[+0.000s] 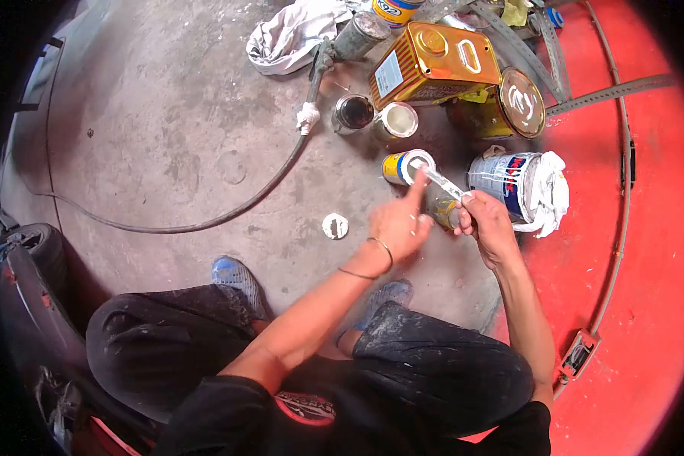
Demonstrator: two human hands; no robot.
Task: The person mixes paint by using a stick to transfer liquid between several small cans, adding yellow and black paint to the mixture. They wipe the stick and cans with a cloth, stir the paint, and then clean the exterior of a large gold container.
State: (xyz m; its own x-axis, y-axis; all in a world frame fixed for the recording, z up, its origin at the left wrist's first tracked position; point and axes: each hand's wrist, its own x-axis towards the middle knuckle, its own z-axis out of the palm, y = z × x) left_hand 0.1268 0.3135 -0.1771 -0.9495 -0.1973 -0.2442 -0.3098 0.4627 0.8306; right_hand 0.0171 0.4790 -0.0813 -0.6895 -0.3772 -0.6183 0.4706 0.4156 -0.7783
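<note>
My right hand point(486, 222) is closed around one end of a narrow, flat stirring stick point(447, 183), pale and smeared with white. The stick's far end lies over the mouth of a small yellow-and-blue can point(394, 169) with a white-coated rim. My left hand point(399, 226) has its index finger stretched out to the stick near that rim, thumb apart, with white specks on the skin. Just beyond my right fingers stands another can point(442, 207), partly covered by the hands. A round white-smeared lid point(335, 226) lies on the floor left of my left hand.
A large white-and-blue bucket point(498, 178) with a white cloth point(549, 194) stands at right. Behind are open cans point(400, 120), a dark can point(353, 112), a rectangular orange tin point(456, 57) and a round gold tin point(521, 102). A black hose point(228, 216) curves across the floor.
</note>
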